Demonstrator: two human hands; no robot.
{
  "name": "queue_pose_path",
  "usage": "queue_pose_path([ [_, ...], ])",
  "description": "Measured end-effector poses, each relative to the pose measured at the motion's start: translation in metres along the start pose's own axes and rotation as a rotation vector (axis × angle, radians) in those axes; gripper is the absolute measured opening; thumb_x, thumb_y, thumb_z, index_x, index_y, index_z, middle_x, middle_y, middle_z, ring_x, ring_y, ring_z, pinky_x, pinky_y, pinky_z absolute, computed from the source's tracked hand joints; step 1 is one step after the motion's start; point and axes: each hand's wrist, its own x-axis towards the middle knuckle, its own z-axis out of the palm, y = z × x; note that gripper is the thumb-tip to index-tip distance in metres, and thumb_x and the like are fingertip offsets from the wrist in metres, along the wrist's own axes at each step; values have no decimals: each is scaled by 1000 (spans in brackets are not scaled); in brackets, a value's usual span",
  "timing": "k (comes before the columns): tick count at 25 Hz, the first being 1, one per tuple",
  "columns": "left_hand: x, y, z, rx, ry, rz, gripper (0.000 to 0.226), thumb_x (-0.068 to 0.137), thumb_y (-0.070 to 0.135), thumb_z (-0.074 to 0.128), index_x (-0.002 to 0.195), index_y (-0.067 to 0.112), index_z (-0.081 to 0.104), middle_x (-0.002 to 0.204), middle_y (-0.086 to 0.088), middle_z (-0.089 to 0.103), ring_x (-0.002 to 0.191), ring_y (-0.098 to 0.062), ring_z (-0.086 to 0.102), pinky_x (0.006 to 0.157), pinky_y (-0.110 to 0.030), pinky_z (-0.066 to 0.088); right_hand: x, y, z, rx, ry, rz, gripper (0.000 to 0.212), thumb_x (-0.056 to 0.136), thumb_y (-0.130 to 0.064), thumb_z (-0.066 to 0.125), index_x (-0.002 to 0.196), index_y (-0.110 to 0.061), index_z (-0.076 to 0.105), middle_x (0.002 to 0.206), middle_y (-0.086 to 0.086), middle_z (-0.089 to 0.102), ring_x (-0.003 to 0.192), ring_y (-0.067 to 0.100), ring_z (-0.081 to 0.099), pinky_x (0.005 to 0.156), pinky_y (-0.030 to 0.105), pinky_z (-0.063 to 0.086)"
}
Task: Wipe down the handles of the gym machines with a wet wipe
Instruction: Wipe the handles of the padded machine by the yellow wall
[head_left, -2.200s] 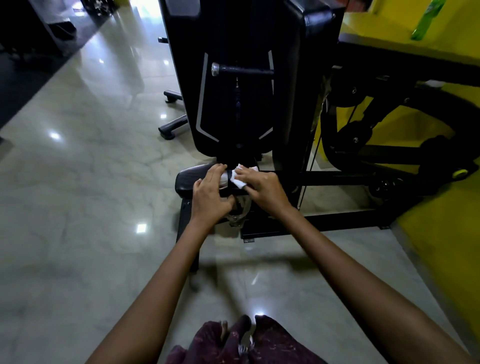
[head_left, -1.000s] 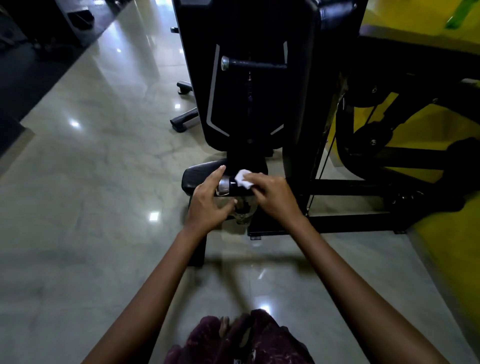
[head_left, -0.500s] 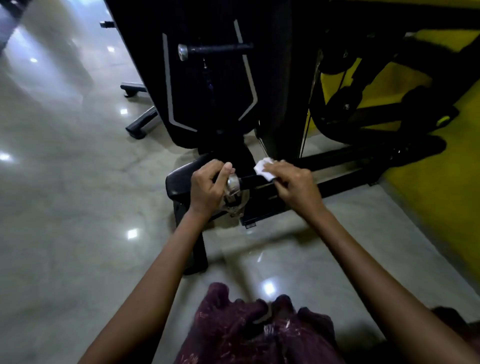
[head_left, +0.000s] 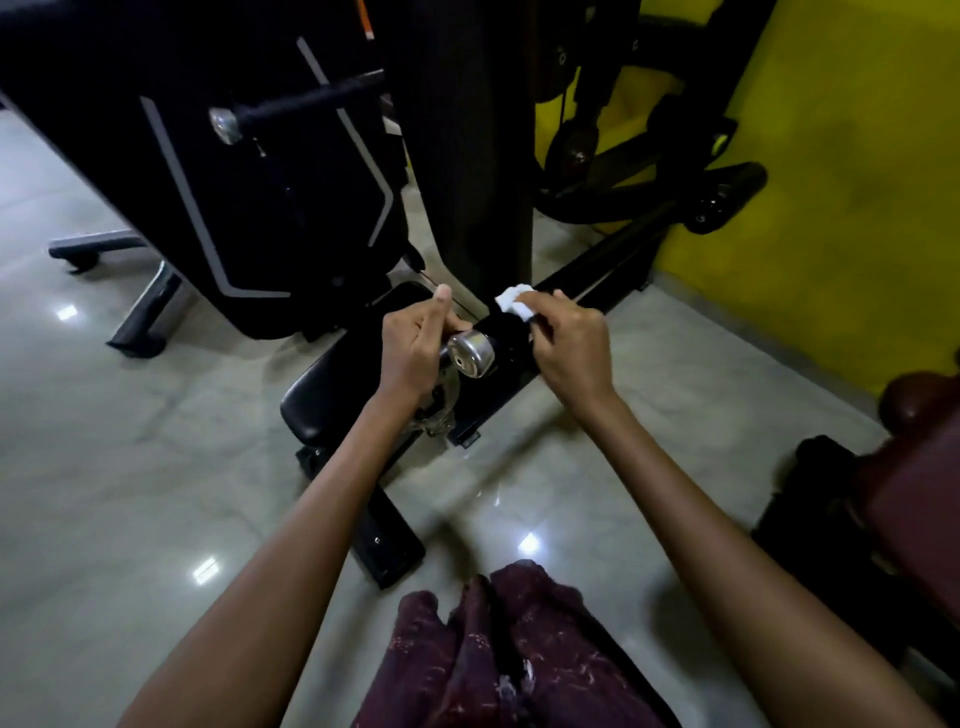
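The handle (head_left: 501, 338) hangs low before the machine's black column (head_left: 478, 156), its chrome end cap (head_left: 470, 354) facing you. Your right hand (head_left: 569, 345) pinches the wet wipe (head_left: 514, 304) in a narrow grip; half a second ago it lay on the bar, now it sits at the far end, seemingly lifting off. Your left hand (head_left: 415, 345) keeps its grip curled round the handle beside the cap. That stroke looks finished; the gripped section remains unwiped.

Left hand (head_left: 415, 349) around chrome-capped handle (head_left: 470, 355), right hand (head_left: 569, 347) pinching white wipe (head_left: 514, 306)
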Motion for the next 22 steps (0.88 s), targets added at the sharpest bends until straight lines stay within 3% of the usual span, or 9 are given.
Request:
queue_pose_path([
  [3, -3, 0, 1, -18, 22, 17, 50, 88, 52, 36, 58, 24, 63, 57, 8, 65, 60, -11, 61, 65, -29, 47, -12, -27, 5, 95, 7, -46, 27, 79, 2, 57, 98, -9, 72, 88, 8, 73, 76, 21, 69, 74, 26, 52],
  [7, -4, -3, 2, -22, 44, 0, 56, 88, 55, 32, 58, 22, 65, 58, 7, 66, 59, -8, 62, 63, -19, 46, -43, -25, 1, 235, 53, -7, 25, 76, 7, 63, 98, -1, 71, 89, 11, 73, 82, 9, 63, 72, 6, 45],
  [10, -3, -5, 3, 24, 77, 26, 60, 90, 55, 29, 59, 18, 64, 61, -3, 66, 60, -11, 63, 65, -23, 47, -45, -18, -10, 257, 62, 119, 24, 79, 6, 63, 99, -6, 72, 81, 9, 73, 70, 7, 62, 57, 21, 49],
  [11, -3, -4, 4, 47, 92, 37, 61, 90, 54, 29, 59, 16, 64, 61, -4, 66, 60, -15, 64, 65, -26, 48, -38, -15, -11, 266, 106, 185, 24, 81, 4, 62, 100, -7, 72, 79, 9, 72, 66, 6, 61, 53, 19, 47],
  [13, -4, -1, 8, 92, 118, 54, 63, 90, 53, 29, 59, 12, 65, 60, -3, 65, 59, -16, 63, 63, -29, 47, -25, -17, -8, 293, 155, 272, 23, 85, -1, 60, 104, -8, 71, 84, 8, 73, 68, 5, 62, 57, 14, 48],
  [15, -5, 0, 11, 119, 134, 69, 64, 90, 51, 28, 60, 10, 65, 59, -1, 64, 56, -9, 60, 60, -27, 45, -26, -33, 2, 298, 71, 269, 23, 87, -9, 60, 108, -8, 70, 99, 8, 72, 89, 14, 65, 78, 27, 54],
  [17, -8, -2, 13, 140, 130, 76, 65, 91, 51, 28, 61, 8, 65, 60, -4, 65, 54, -6, 57, 58, -25, 43, -42, -48, 10, 238, 32, 206, 23, 86, -11, 61, 107, -3, 69, 107, 12, 68, 101, 23, 61, 89, 33, 51],
  [20, -12, -2, 14, 154, 141, 70, 65, 92, 51, 27, 64, 5, 64, 63, -4, 64, 57, -12, 58, 58, -29, 43, -44, -47, 8, 232, 78, 217, 18, 84, -9, 63, 97, 1, 72, 101, 15, 68, 94, 24, 63, 81, 26, 49],
  [22, -16, 1, 10, 181, 116, 76, 65, 91, 52, 27, 68, 5, 65, 64, -3, 61, 61, -17, 58, 59, -33, 43, -31, -41, 10, 241, 129, 333, 14, 81, -6, 66, 91, 2, 73, 96, 17, 68, 87, 24, 64, 74, 9, 43],
])
